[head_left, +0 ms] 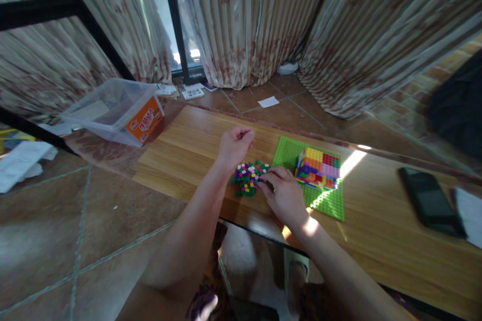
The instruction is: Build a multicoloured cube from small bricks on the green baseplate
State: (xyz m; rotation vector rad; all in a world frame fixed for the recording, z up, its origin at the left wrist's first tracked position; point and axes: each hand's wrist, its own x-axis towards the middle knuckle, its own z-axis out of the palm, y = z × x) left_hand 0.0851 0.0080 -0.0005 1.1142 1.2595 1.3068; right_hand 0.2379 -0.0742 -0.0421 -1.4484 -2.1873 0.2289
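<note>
A heap of small loose building bricks point(246, 179), green, purple, white, yellow and pink, lies on the wooden table. The thumb and fingers of my right hand point(283, 194) are at the heap's right edge, bent in a pinch; what lies between the fingertips is too small to make out. Just behind the heap I hold my left hand point(234, 148) curled closed above the tabletop, its contents hidden. Right of the heap, a multicoloured block of joined bricks point(319, 168) stands on a green studded baseplate point(284, 149).
The wooden table point(188, 135) runs left to right. A black phone point(431, 201) lies near its right end, beside white paper point(470, 213). On the floor at the left stands a clear plastic bin point(109, 128) with an orange label. Curtains point(241, 25) hang behind the table.
</note>
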